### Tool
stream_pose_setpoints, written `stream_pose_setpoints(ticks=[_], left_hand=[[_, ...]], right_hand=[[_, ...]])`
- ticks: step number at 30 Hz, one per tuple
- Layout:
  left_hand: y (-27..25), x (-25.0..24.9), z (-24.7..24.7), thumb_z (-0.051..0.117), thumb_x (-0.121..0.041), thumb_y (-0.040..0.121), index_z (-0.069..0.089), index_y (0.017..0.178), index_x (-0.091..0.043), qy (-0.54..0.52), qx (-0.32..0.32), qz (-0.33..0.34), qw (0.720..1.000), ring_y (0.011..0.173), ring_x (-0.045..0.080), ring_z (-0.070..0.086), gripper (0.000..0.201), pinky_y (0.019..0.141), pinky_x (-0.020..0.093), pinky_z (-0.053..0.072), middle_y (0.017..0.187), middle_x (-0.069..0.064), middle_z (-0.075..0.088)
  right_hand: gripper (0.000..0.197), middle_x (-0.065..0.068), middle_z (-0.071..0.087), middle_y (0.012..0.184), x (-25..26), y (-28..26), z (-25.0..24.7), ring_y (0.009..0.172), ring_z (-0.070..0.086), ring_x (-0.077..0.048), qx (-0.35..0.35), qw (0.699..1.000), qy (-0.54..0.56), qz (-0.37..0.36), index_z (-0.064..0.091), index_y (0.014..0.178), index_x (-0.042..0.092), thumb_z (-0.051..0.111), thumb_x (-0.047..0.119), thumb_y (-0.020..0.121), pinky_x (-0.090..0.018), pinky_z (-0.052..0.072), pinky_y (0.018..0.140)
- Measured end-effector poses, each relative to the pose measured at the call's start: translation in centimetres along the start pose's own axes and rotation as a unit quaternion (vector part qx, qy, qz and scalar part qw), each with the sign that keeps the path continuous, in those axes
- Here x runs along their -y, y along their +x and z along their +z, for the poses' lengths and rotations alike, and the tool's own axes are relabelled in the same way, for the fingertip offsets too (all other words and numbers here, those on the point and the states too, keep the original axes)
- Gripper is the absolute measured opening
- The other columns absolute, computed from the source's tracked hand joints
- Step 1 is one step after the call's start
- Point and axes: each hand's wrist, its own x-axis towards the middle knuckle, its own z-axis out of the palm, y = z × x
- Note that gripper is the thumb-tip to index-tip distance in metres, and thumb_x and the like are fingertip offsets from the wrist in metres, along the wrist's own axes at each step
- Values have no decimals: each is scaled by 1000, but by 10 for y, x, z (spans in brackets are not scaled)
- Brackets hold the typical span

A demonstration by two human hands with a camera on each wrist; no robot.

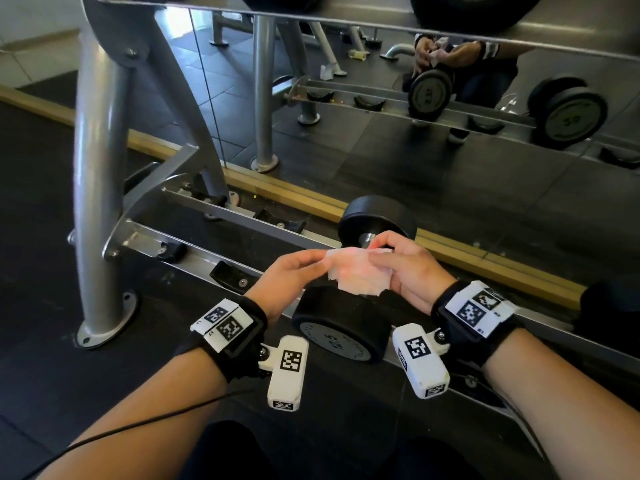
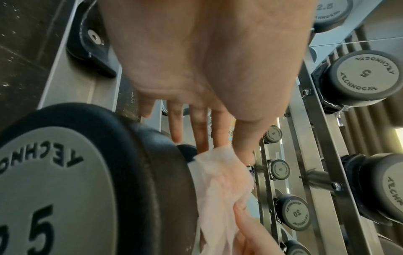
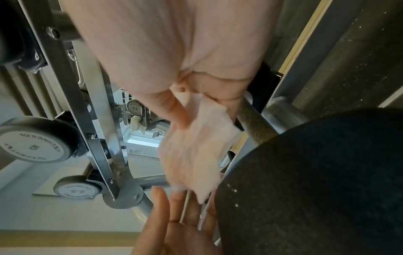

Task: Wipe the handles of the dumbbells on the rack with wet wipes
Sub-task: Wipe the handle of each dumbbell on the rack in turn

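Both hands, left hand [image 1: 294, 271] and right hand [image 1: 405, 268], pinch a wet wipe [image 1: 356, 271] above the dumbbell [image 1: 346, 323], seemingly readying it to wrap the handle [image 3: 257, 124].

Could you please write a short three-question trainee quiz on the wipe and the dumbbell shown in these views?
1. True or false: the wet wipe is wrapped round the dumbbell handle.
2. Which hand grips the wipe in curled fingers: A left hand, B right hand?
3. What does the left hand do?

Key: 1 false, it is held above it. 2 B. 3 It pinches the wipe's edge, other fingers straight.
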Motion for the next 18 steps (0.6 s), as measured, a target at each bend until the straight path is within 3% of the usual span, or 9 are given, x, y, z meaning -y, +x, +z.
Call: stream_pose_setpoints(ticks=[2,4,9,12,15,18], left_hand=[[2,2,-1,56,-20,98,68,115,-16,-22,-26,17,999,99,12,69,21,89,29,53,105,-1,74],[5,4,-3,62,-18,94,67,110,-15,-54,-30,16,998,93,15,70,18,81,27,55,101,2,74],[14,6,-10,67,-18,89,66,114,-17,-64,-3,-7,998,101,20,70,25,86,32,58,109,7,73],[17,2,-14,69,-21,88,70,105,-14,-38,37,-26,998,99,21,70,18,89,35,57,104,8,74],[20,1,-17,67,-18,90,69,99,-11,-51,23,-35,998,95,23,69,11,89,38,55,99,10,72],[25,2,-29,58,-14,96,62,114,-9,-108,-10,-60,992,105,24,68,19,92,38,56,112,10,69]], right_hand=[[12,-17,58,110,-1,2,5,103,59,-36,-16,1000,-19,-12,66,89,22,62,10,91,-50,52,85],[13,-17,60,107,-1,2,10,103,59,-39,-27,999,-25,-22,67,87,22,64,10,90,-57,51,90],[11,-19,63,112,-1,3,19,107,62,-39,-34,998,-49,-29,69,90,23,67,12,89,-63,51,91],[13,-16,65,109,-1,4,23,105,64,-36,-55,996,-62,-33,69,90,26,68,13,88,-61,52,91],[17,-8,70,106,-4,5,22,103,67,-28,-42,995,-86,-37,67,98,27,68,13,89,-52,57,89],[25,-3,72,109,-9,-2,17,103,70,-21,-31,996,-76,-29,63,110,23,67,8,90,-41,59,87]])
